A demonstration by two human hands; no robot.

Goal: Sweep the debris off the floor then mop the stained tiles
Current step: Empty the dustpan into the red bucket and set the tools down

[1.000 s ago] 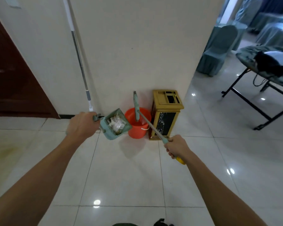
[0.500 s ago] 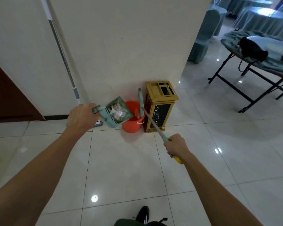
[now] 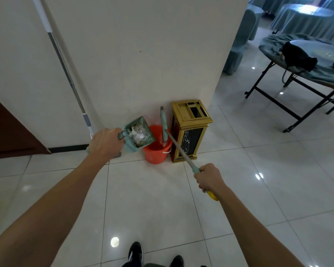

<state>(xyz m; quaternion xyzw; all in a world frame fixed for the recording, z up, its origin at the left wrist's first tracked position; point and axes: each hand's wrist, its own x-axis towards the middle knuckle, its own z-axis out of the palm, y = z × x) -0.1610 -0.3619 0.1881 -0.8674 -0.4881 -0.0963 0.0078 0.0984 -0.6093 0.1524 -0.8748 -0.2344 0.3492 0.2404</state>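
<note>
- Glossy white floor tiles (image 3: 152,199) are meeting a cream wall (image 3: 133,54), where an orange bucket (image 3: 157,149) is standing just beside a gold waste bin (image 3: 190,130).
- Left hand (image 3: 105,144): the grip is clamping the handle of a teal dustpan (image 3: 138,133), holding it tilted just beside the bucket rim, apparently so the load stays in until tipping.
- Debris (image 3: 138,132), crumpled and clear, is lying inside the dustpan, not on the floor.
- Right hand (image 3: 209,178): the grip is closing around the broom (image 3: 178,149) shaft, keeping its head raised near the bucket, clear of the tiles.
- A mop (image 3: 66,70) is leaning against the wall, ready for the staining step, which is judged not yet begun.
</note>
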